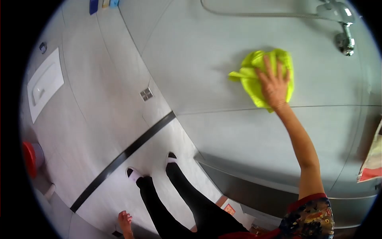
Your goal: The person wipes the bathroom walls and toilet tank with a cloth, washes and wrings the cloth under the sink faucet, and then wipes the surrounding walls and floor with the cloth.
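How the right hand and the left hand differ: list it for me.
The right hand lies on the yellow cloth against the wall; the left hand hangs away from it. The right hand's fingers are spread; the left hand's are loosely curled. Both are bare.

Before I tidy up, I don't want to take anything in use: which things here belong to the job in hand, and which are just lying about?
In use, it seems:
yellow-green cloth, under the right hand
grey wall behind it

Just nearby:
chrome shower fitting and hose
floor drain
red container
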Available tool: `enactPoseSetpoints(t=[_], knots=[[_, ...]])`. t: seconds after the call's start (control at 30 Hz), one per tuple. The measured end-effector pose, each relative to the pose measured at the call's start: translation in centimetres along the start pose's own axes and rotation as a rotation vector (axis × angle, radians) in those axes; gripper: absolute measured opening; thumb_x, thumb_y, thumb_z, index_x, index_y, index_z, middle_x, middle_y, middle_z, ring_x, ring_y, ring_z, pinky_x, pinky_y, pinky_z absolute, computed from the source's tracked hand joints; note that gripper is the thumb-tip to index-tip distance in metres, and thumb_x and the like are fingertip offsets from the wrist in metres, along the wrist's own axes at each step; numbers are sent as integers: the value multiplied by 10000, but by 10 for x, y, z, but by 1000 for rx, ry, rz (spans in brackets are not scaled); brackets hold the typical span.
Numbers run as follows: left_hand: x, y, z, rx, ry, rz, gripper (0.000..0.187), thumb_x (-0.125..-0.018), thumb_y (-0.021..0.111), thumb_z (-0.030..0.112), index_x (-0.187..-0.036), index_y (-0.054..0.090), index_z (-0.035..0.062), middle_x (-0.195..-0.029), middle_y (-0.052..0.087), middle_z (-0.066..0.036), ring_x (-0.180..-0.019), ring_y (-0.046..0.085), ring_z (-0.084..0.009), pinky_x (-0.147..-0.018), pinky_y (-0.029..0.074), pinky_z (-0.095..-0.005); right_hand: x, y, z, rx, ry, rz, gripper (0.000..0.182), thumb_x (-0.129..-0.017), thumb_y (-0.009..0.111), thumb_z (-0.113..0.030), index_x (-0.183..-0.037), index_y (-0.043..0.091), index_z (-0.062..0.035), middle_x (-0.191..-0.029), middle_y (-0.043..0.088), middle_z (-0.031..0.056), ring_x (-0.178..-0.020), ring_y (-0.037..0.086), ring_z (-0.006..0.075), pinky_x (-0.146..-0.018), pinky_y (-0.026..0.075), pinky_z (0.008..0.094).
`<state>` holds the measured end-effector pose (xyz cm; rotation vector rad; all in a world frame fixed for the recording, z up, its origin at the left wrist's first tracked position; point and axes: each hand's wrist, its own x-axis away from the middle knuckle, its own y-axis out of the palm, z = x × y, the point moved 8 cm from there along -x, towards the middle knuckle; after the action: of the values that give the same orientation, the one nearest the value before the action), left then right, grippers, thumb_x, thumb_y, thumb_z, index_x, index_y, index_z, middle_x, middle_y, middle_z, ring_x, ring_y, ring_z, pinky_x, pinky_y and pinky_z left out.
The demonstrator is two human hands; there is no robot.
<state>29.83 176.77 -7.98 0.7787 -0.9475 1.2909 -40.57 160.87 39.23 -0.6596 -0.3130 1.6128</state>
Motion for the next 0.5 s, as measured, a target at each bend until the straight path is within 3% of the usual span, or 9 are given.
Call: enactPoseSetpoints(t=[0.07, 0.17, 0.27, 0.3, 0.43, 0.5], knots=[[-10, -36, -7, -77, -15, 39, 243, -863, 552, 318, -1002, 529, 120, -770, 558, -22, -580, 543, -112, -473, 358, -223, -20, -43, 51, 102, 123, 88, 459, -711, 586, -133, -1138, 561, -297, -1428, 307, -11, -1258, 330, 320, -949, 255, 565], [-10, -57, 4, -109, -47, 91, 272, -853, 568, 365, -1000, 531, 139, -775, 573, -22, -583, 566, -130, -483, 389, -248, -32, -85, 90, 158, 315, 159, 525, -695, 616, -206, -1200, 520, -310, -1432, 295, 67, -1249, 319, 371, -950, 213, 564], [-18, -64, 15, -150, -83, 72, 273, -853, 566, 360, -1002, 536, 133, -773, 577, -28, -574, 569, -132, -470, 387, -236, -41, -67, 84, 226, 404, 178, 533, -689, 619, -224, -1207, 519, -305, -1424, 300, 104, -1244, 316, 393, -945, 198, 569], [-13, -49, 33, -163, -75, 51, 274, -853, 565, 358, -1002, 537, 131, -774, 579, -30, -574, 571, -132, -468, 384, -231, -45, -60, 76, 166, 373, 257, 515, -697, 605, -231, -1201, 524, -299, -1417, 313, 104, -1237, 328, 390, -933, 207, 581], [-31, 3, 94, -174, -20, -21, 206, -863, 539, 250, -992, 529, 90, -755, 551, -39, -572, 535, -113, -442, 336, -201, -72, 0, 18, 177, 209, 183, 422, -722, 562, -220, -1143, 554, -264, -1405, 333, 110, -1195, 382, 375, -921, 226, 589], [-38, 31, 133, -254, 23, -48, 268, -855, 546, 303, -1030, 535, 100, -806, 569, -44, -641, 566, -131, -512, 383, -226, -84, 29, -18, 114, 170, 174, 370, -744, 538, -209, -1112, 562, -235, -1396, 342, 114, -1175, 401, 356, -913, 248, 594]])
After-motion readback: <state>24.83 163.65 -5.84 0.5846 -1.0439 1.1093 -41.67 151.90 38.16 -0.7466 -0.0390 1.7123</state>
